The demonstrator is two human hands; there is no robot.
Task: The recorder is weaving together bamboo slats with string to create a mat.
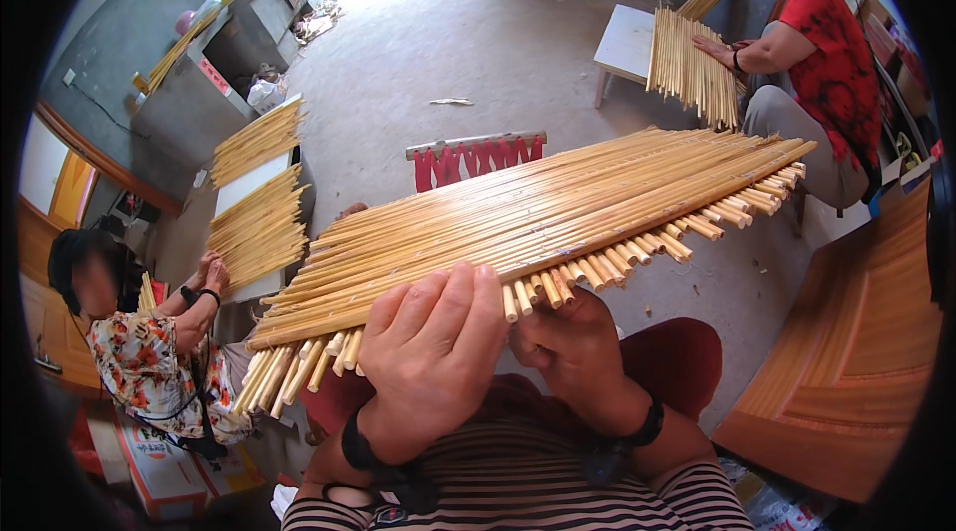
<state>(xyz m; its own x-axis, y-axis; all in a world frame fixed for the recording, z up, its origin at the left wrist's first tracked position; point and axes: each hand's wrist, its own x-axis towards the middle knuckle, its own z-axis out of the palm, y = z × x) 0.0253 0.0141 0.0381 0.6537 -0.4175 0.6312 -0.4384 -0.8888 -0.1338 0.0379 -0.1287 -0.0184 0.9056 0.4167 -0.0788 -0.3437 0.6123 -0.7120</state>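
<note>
A wide mat of straw-coloured plant stalks (528, 203) lies tilted across my lap, its far right end higher in the picture. Long stalks run along its top. Cut ends of a crosswise lower layer (622, 257) stick out along the near edge. My left hand (430, 347) grips that near edge, fingers curled over the top stalks. Just right of it, my right hand (583, 352) is closed beneath the protruding ends; whatever its fingers hold is hidden. Small stitches show in rows on the mat.
A low stool with red webbing (478, 161) stands beyond the mat. At left, a co-worker touches stalk mats (259, 227) on a table. Another, in red, handles a stalk mat (692, 68) by a white table (627, 38). A wooden panel (846, 342) is at right.
</note>
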